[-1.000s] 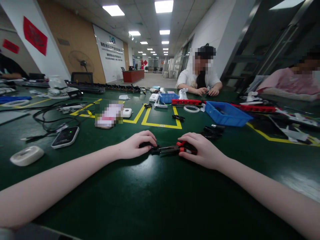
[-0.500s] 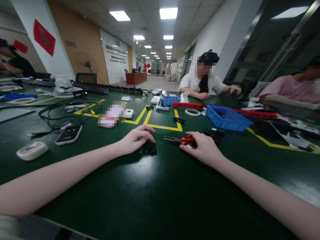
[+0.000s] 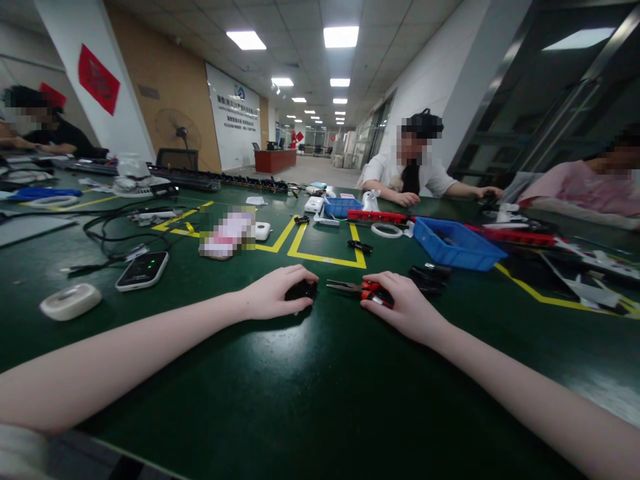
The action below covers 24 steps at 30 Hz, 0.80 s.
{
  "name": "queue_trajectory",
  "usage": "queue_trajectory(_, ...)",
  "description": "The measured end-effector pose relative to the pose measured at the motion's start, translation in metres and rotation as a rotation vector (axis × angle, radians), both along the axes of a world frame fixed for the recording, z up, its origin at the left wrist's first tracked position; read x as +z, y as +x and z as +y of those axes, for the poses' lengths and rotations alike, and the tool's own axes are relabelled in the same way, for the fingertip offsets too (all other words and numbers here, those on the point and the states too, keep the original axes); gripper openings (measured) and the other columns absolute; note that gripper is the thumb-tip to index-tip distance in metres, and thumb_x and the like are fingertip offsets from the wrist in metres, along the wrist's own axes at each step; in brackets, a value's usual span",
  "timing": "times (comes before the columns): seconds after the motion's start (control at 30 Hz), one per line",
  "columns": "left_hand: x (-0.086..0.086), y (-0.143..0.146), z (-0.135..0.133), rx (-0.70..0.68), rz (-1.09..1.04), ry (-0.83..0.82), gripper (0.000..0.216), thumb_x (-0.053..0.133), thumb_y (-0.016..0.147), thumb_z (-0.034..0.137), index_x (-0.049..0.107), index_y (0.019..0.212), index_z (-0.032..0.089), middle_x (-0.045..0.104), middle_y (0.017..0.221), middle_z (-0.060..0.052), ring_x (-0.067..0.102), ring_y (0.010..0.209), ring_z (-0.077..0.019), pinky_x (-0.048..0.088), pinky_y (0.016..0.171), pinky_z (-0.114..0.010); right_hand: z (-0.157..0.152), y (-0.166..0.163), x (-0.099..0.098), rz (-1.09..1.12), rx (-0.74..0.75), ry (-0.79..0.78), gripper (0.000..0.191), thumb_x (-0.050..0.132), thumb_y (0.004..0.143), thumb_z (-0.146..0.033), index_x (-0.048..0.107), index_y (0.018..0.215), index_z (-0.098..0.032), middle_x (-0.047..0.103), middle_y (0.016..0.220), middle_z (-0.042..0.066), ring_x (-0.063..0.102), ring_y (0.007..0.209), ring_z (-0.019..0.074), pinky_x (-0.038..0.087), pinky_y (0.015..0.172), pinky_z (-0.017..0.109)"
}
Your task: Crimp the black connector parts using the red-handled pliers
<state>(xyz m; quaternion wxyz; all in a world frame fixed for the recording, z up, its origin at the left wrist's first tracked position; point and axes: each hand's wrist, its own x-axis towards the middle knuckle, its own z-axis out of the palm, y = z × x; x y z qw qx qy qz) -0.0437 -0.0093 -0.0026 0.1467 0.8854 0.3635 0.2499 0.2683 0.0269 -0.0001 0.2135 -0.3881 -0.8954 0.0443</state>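
My left hand (image 3: 273, 293) is closed around a small black part (image 3: 301, 289) just above or on the green table; its exact kind is hidden by the fingers. To the right, my right hand (image 3: 403, 303) grips the red handles of long-nose pliers (image 3: 345, 287). Their slim metal jaws point left toward the black part, with a small gap between. Several black cylindrical pieces (image 3: 430, 277) lie just beyond my right hand. A small black piece (image 3: 360, 247) rests on the yellow tape.
A blue bin (image 3: 457, 245) holding dark parts stands at the right, with a white ring (image 3: 387, 231) beside it. At the left lie a phone (image 3: 227, 233), a black device with green lights (image 3: 143, 271) and a white oval object (image 3: 71, 302). A person (image 3: 413, 160) sits opposite.
My left hand has moved from resting over the black part to closing fingers and thumb around it. The right hand keeps hold of the pliers. The whole view has shifted slightly.
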Motion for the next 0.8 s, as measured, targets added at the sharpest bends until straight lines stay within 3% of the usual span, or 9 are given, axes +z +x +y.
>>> queue_trajectory(0.1,-0.0015,-0.0015,0.0024,-0.038,-0.001,-0.006,0.035,0.053,0.095,0.019,0.058,0.129,0.020,0.067,0.126,-0.009,0.061,0.118,-0.0229,0.043,0.107,-0.042,-0.0033,-0.0024,0.0016,-0.019,-0.052,0.059,0.044,0.059,0.089,-0.051,0.060,0.120,-0.020,0.067,0.115,0.014,0.061,0.111,0.0332,0.046,0.094,0.051)
queue_trajectory(0.23,-0.0033,-0.0032,0.0050,-0.001,-0.001,-0.016,0.043,0.049,0.093,0.010,0.059,0.132,0.024,0.066,0.132,-0.004,0.054,0.133,-0.0239,0.023,0.121,-0.055,-0.0036,-0.0035,0.0000,-0.107,-0.139,0.089,0.041,0.059,0.085,-0.045,0.062,0.117,-0.020,0.067,0.116,0.013,0.059,0.112,0.0336,0.043,0.097,0.051)
queue_trajectory(0.3,-0.0031,-0.0036,0.0058,-0.016,-0.031,-0.024,0.043,0.050,0.092,0.009,0.062,0.131,0.024,0.066,0.133,-0.005,0.054,0.132,-0.0240,0.028,0.119,-0.054,-0.0023,-0.0030,-0.0020,-0.129,-0.156,0.088,0.038,0.059,0.083,-0.041,0.063,0.114,-0.020,0.067,0.116,0.012,0.059,0.111,0.0329,0.042,0.097,0.050)
queue_trajectory(0.43,-0.0026,-0.0033,0.0070,-0.077,-0.145,-0.011,0.040,0.050,0.091,0.007,0.068,0.124,0.018,0.065,0.129,-0.010,0.062,0.120,-0.0209,0.046,0.108,-0.039,0.0006,-0.0016,-0.0054,-0.127,-0.184,0.100,0.035,0.057,0.086,-0.046,0.064,0.108,-0.019,0.067,0.110,0.013,0.060,0.106,0.0329,0.043,0.093,0.049)
queue_trajectory(0.57,-0.0037,-0.0035,0.0075,-0.059,-0.194,-0.041,0.037,0.049,0.091,0.005,0.071,0.118,0.016,0.068,0.122,-0.010,0.064,0.114,-0.0198,0.049,0.104,-0.037,0.0018,-0.0010,-0.0056,-0.118,-0.182,0.096,0.037,0.051,0.092,-0.051,0.065,0.106,-0.020,0.068,0.105,0.012,0.062,0.102,0.0316,0.045,0.090,0.048)
queue_trajectory(0.8,-0.0028,-0.0034,0.0053,-0.087,-0.193,-0.061,0.024,0.057,0.093,0.014,0.072,0.112,0.015,0.066,0.120,-0.011,0.064,0.112,-0.0211,0.049,0.104,-0.038,-0.0073,-0.0021,0.0016,-0.031,-0.090,0.160,0.033,0.056,0.091,-0.048,0.065,0.107,-0.020,0.069,0.104,0.011,0.066,0.097,0.0288,0.052,0.083,0.044)
